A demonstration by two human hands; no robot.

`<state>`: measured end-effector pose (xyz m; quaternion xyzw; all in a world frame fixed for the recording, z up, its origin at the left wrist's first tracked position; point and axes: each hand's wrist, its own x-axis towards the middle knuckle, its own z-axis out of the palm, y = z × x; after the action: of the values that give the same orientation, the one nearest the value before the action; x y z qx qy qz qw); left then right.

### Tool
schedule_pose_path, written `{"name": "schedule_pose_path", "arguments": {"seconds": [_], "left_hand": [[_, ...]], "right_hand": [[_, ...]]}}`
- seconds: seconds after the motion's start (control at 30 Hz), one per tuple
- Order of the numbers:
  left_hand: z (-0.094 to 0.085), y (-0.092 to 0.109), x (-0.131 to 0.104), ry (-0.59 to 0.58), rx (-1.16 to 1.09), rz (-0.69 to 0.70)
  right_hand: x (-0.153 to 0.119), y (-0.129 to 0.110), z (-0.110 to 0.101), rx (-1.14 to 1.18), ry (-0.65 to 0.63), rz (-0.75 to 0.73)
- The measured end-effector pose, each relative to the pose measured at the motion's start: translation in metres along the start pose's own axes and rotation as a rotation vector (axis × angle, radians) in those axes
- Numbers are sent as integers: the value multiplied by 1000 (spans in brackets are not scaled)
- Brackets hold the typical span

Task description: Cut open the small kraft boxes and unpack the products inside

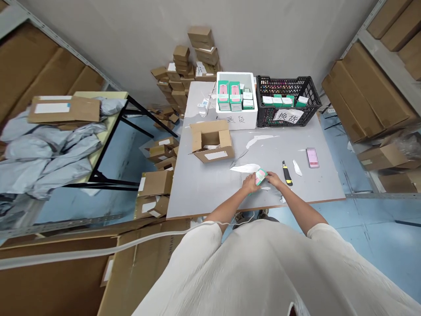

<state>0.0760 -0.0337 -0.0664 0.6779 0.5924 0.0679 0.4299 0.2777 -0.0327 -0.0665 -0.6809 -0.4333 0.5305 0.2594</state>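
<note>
A small green, white and pink box point(261, 176) is held between my two hands over the near part of the grey table point(204, 188). My left hand point(250, 184) has its fingers closed on the box's left side. At its right edge, my right hand point(272, 178) grips it with bent fingers. Just beyond the box lies a torn white paper piece point(246, 168). A black and yellow utility knife point(287, 174) rests to the right of my right hand, with a white scrap point(297, 168) beside it.
An open cardboard box point(213, 154) stands left of centre. At the back are a white foam bin point(237, 120) and a black crate point(283, 117), both holding green boxes. A pink phone-like object point(312, 158) lies right. Stacked cartons point(179, 83) and a side table with grey parcels point(49, 149) are left.
</note>
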Motion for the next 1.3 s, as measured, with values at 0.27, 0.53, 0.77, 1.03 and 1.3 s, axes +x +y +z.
{"name": "schedule_pose_path", "arguments": {"seconds": [0.27, 0.53, 0.77, 1.03, 1.3], "left_hand": [[-10, 6, -13, 141, 126, -210], [-51, 21, -16, 307, -186, -82], [-63, 8, -22, 357, -285, 133], [-71, -2, -29, 337, -281, 247], [-69, 3, -23, 396, -340, 264]], "right_hand": [[-5, -19, 30, 25, -47, -141], [-14, -72, 33, 7, 53, -336], [-30, -86, 37, -69, 31, -506], [-24, -85, 26, -308, 57, -576], [-29, -132, 20, -1080, 60, -524]]}}
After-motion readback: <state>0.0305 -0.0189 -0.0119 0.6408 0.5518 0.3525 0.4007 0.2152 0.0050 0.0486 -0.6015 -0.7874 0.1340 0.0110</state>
